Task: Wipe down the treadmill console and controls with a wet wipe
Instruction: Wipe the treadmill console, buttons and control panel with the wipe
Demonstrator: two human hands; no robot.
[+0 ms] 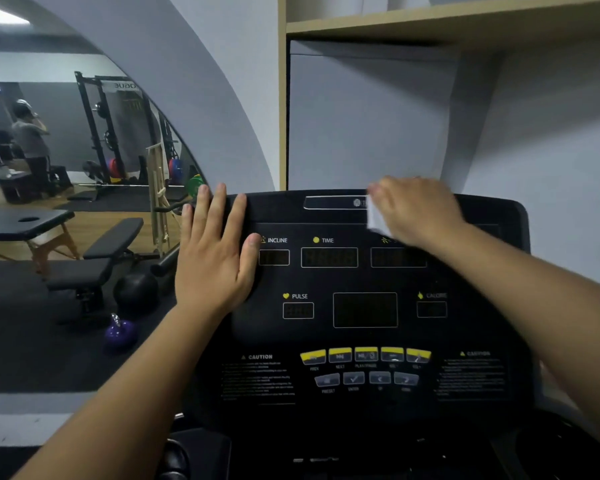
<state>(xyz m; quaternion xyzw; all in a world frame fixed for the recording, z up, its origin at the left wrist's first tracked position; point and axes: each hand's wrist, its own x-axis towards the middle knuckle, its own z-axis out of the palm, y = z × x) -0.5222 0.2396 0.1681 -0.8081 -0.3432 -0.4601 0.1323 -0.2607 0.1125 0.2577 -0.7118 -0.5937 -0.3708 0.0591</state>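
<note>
Treadmill console (pixel 326 282), black, in the lower middle of view, displays dark. Wet wipe (pixel 376 218), white, against the console's top band, just beside the logo strip (pixel 333 202), covering part of the label over the upper-right display. Right hand (pixel 416 209) blurred, on the wipe, fingers curled over it and holding it to the console. Left hand (pixel 215 258) flat on the console's upper left corner, fingers (pixel 219 209) straight and slightly spread, tips at the top edge, thumb beside the INCLINE display (pixel 274 257).

Lower on the console, a row of yellow-topped buttons (pixel 365 355), with a row of grey buttons (pixel 354 378) just beneath, neither touched by a hand.

Above and behind the console, a wooden shelf unit (pixel 430 26): upper compartment with pale items cut off by the frame edge, not identifiable; lower compartment showing a white back panel. At the console's lower right, a dark round recess (pixel 561 445), contents too dark to tell.

Left of the console, an arched mirror (pixel 66 168), a black bench (pixel 104 258), a black ball (pixel 136 289) and a purple kettlebell (pixel 120 332).
</note>
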